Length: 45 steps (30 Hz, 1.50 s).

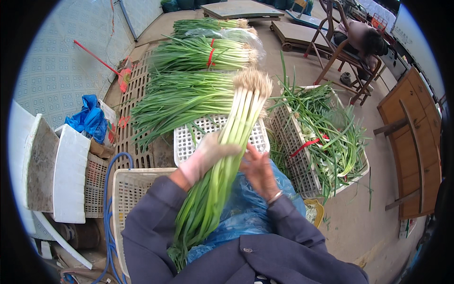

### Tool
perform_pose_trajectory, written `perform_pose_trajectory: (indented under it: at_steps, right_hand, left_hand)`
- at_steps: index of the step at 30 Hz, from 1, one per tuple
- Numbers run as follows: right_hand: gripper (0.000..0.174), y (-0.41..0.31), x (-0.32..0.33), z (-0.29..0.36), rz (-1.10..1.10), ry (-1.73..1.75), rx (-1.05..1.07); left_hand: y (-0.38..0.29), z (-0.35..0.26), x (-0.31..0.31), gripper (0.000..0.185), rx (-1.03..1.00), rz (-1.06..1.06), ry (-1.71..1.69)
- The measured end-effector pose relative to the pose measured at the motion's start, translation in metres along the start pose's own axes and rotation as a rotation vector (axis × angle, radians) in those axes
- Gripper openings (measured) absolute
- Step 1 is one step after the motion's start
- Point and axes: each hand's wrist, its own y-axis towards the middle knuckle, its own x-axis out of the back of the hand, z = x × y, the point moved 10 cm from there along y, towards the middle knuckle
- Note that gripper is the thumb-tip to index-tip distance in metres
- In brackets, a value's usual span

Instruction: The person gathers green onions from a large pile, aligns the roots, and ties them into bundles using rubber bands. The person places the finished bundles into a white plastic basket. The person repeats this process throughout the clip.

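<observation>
My left hand, in a pale glove, is closed around a bunch of green onions, its roots pointing away from me and its leaves hanging over my lap. Bare and somewhat blurred, my right hand is at the right side of the bunch, fingers apart; whether its fingertips touch the stalks is hard to tell. Beyond the hands, loose green onions lie across an upturned white plastic crate. Behind them is a bundle tied with red tape, then more green onions partly under clear plastic.
To the right stands a white crate heaped with leaf scraps, beside a yellow basket. A blue hose runs by an empty-looking crate at left. Another person sits on a wooden chair, upper right. Blue plastic covers my lap.
</observation>
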Motion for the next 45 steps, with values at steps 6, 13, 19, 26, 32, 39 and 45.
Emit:
perform_pose_trajectory:
  at_steps: [6,13,19,26,32,39,45]
  right_hand:
    - [0.063,0.011,-0.036,-0.046,0.104,0.262,-0.172]
    - [0.035,0.105,-0.018,-0.019,-0.174,0.222,-0.152]
    - [0.037,0.19,0.058,-0.065,-0.229,0.286,-0.344]
    - [0.05,0.169,0.089,-0.096,-0.209,0.17,-0.274]
    - [0.054,0.142,0.07,-0.097,-0.181,0.219,-0.296]
    - [0.047,0.068,0.015,-0.056,-0.129,0.57,-0.276]
    - [0.047,0.009,0.014,-0.021,-0.078,0.05,-0.243]
  left_hand:
    - [0.073,-0.055,0.019,0.028,-0.184,-0.092,-0.108]
    - [0.161,-0.084,0.088,0.062,-0.403,-0.189,-0.144]
    - [0.17,0.075,0.108,0.094,0.008,-0.208,-0.307]
    - [0.115,0.13,0.078,0.065,0.08,-0.176,-0.382]
    - [0.121,0.13,0.061,0.032,0.237,-0.046,-0.686]
    - [0.131,0.094,0.051,0.034,0.196,-0.023,-0.717]
    - [0.148,0.12,0.112,0.061,0.153,-0.427,0.135]
